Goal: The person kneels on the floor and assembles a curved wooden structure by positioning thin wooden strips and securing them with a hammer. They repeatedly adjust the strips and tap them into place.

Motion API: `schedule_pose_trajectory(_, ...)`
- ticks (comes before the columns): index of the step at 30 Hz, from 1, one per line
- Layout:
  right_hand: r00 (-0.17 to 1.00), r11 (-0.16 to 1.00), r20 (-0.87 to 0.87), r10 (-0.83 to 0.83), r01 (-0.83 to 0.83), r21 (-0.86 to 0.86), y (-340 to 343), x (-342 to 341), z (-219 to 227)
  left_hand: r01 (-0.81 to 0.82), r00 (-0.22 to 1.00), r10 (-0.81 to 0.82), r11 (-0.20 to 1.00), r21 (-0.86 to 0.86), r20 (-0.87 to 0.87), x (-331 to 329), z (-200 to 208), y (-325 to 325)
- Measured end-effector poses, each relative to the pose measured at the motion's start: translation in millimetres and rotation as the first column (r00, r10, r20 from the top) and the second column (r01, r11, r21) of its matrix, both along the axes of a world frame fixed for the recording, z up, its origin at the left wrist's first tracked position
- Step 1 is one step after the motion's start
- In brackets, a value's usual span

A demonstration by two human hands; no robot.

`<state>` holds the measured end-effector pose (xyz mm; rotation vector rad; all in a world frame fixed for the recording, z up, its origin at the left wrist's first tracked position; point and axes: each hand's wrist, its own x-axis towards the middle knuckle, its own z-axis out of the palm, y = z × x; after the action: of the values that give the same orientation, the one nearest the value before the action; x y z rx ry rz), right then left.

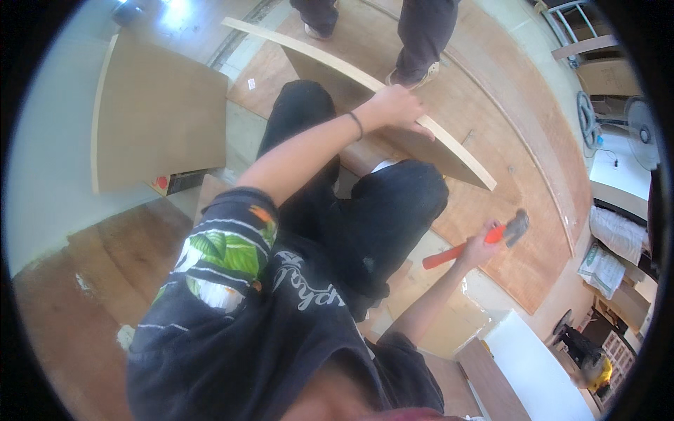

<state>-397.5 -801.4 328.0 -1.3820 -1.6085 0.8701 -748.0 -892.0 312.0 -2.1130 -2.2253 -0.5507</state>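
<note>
A: Grip first?
B: Left hand (399,109) clamped over the upper edge of a pale board (449,151), pinching it. Right hand (483,247) wrapped round a hammer (496,234) — orange handle, grey head, held close to the head.
A: Where's the board?
B: Tilted on edge over the wooden sheet (516,270), in front of the knees. Where its lower edge meets the sheet, can't tell.
A: And the hammer?
B: Raised — its head shows over the sheet's near right corner, handle end past the near edge.
A: Further out?
B: Another person's legs (423,35) beyond the board, toward the sheet's far edge. Second board (161,109) upright off the sheet's left edge. Fan (640,128) past its right edge.
</note>
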Motion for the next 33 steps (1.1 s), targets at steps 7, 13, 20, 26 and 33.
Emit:
schedule_pose_trajectory(7, 0.914, 0.914, -0.047, 0.404, -0.4, 0.074, -8.9, -87.7, 3.3, 0.046, 0.993, -0.051, 0.998, 0.049, 0.108, -5.9, 1.8, -5.7)
schedule_pose_trajectory(13, 0.871, 0.872, 0.075, 0.485, -0.488, 0.026, -7.6, -93.5, -22.4, -0.109, 0.991, 0.126, 0.959, -0.263, 0.05, -74.1, 35.9, -67.8)
schedule_pose_trajectory(20, 0.922, 0.93, 0.153, 0.356, -0.365, 0.036, 3.2, -108.4, -36.9, -0.351, 0.926, 0.314, 0.921, -0.17, -0.21, -132.5, 11.2, -163.5)
schedule_pose_trajectory(26, 0.959, 0.961, 0.074, 0.275, -0.277, 0.022, 7.3, -125.5, -35.1, -0.281, 0.925, 0.354, 0.881, 0.38, -0.137, -136.5, -12.6, -161.2)
schedule_pose_trajectory(33, 0.947, 0.943, 0.091, 0.309, -0.317, 0.097, 0.4, -127.4, -25.3, -0.976, 0.125, 0.066, 0.188, 0.111, 0.99, -151.8, -52.0, -126.7)
